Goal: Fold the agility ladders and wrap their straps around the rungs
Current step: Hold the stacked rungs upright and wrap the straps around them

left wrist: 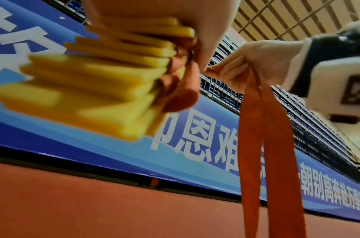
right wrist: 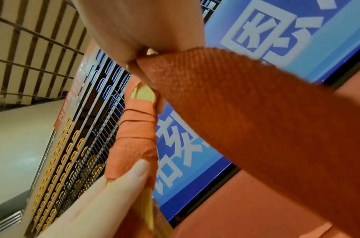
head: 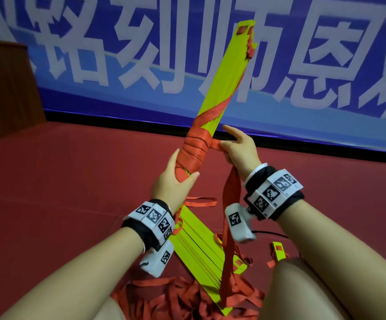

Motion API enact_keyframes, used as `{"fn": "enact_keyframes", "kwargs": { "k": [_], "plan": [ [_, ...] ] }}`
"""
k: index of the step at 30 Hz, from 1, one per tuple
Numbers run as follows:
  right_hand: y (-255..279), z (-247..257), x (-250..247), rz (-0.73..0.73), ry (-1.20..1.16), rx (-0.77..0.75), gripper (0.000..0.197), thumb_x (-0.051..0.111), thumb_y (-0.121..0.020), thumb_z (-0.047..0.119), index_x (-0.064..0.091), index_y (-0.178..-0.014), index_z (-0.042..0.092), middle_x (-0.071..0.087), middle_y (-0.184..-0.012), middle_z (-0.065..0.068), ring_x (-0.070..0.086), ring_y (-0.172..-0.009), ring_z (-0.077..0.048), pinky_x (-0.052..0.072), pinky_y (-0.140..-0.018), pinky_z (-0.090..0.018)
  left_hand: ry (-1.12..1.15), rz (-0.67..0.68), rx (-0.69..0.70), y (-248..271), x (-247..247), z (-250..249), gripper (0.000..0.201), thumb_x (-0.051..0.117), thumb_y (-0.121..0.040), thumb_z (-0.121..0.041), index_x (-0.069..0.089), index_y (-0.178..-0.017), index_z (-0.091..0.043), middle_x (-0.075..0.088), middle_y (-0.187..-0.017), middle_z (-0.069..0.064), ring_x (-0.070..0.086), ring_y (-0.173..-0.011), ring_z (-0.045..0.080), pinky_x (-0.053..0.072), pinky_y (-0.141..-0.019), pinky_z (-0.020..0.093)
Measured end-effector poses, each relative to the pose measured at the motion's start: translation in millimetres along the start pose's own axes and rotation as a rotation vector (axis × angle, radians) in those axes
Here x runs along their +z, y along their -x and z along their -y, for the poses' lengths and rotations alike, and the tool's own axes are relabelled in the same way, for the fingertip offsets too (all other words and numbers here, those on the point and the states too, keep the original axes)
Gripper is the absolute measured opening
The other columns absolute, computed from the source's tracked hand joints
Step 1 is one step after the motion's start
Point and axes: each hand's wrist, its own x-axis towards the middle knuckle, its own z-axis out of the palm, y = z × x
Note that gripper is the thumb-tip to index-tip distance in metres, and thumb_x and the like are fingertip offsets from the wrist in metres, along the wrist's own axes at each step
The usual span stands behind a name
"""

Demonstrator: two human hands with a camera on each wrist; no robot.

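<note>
Slack risk: the rung bundle (head: 222,88) is held raised and tilted above the floor, gripped at its lower wrapped part by the left hand (head: 173,181), fingers curled round it — were that hold eased, the stacked yellow rungs could fan apart and the wound turns would loosen.
Strap risk: the red strap (head: 230,204) is pinched by the right hand (head: 238,151) just beside the wrap, thumb and fingers closed on it, index finger extended; its long tail hangs to the floor, where it could snag on the loose strap pile (head: 187,296).
Second ladder (head: 199,245): seen lying flat below the hands, not yet wrapped.
Surface: a red floor (head: 60,169) carries everything.
Room: a blue banner (head: 326,65) with white characters runs along the floor's far edge — railings and seating are seen behind it in the wrist views.
</note>
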Motion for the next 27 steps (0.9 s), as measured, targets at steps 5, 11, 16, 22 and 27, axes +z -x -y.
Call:
{"fn": "enact_keyframes", "kwargs": {
  "k": [5,11,16,22,27],
  "plan": [
    [-6,-7,8,-0.144,-0.074,0.011,0.053,0.047,-0.083,-0.009,0.052,-0.134,0.006,0.050,-0.060,-0.001,0.037,-0.033,0.000,0.033,-0.043,-0.016,-0.241,-0.058,0.079,4,4,-10,0.072,0.056,-0.089,-0.057,0.023,-0.150,-0.038,0.070,-0.107,0.009,0.064,-0.098,0.036,0.041,-0.072,0.032],
    [-7,-5,12,-0.153,-0.110,0.023,0.044,0.055,-0.093,0.017,0.049,-0.135,0.007,0.062,-0.088,-0.009,0.042,-0.035,-0.003,0.034,-0.040,-0.018,-0.384,-0.068,0.171,3,2,-5,0.070,0.052,-0.091,-0.056,0.021,-0.151,-0.037,0.064,-0.116,0.009,0.060,-0.106,0.034,0.044,-0.075,0.038],
    [0,-6,19,-0.109,-0.026,-0.079,0.037,0.072,-0.080,0.042,0.062,-0.106,0.017,0.063,-0.080,0.009,0.057,-0.062,-0.006,0.050,-0.059,-0.028,-0.457,-0.063,0.283,14,10,-1,0.069,0.060,-0.092,-0.037,0.027,-0.152,-0.029,0.056,-0.104,0.011,0.052,-0.100,0.033,0.047,-0.075,0.044],
    [-7,-9,11,-0.155,-0.099,-0.101,0.027,0.063,-0.087,0.028,0.056,-0.110,0.015,0.057,-0.074,0.014,0.055,-0.066,-0.005,0.045,-0.068,-0.030,-0.153,0.016,0.358,18,16,-1,0.063,0.047,-0.090,-0.040,0.030,-0.150,-0.030,0.047,-0.103,0.006,0.047,-0.098,0.027,0.039,-0.089,0.037],
    [0,1,7,-0.039,-0.205,-0.145,0.026,0.057,-0.096,0.022,0.056,-0.121,0.017,0.058,-0.076,0.016,0.052,-0.060,0.003,0.040,-0.052,-0.012,0.202,0.208,0.095,5,8,-1,0.076,0.069,-0.087,-0.037,0.027,-0.150,-0.032,0.053,-0.129,-0.003,0.048,-0.121,0.009,0.035,-0.098,0.024]
  ]
}}
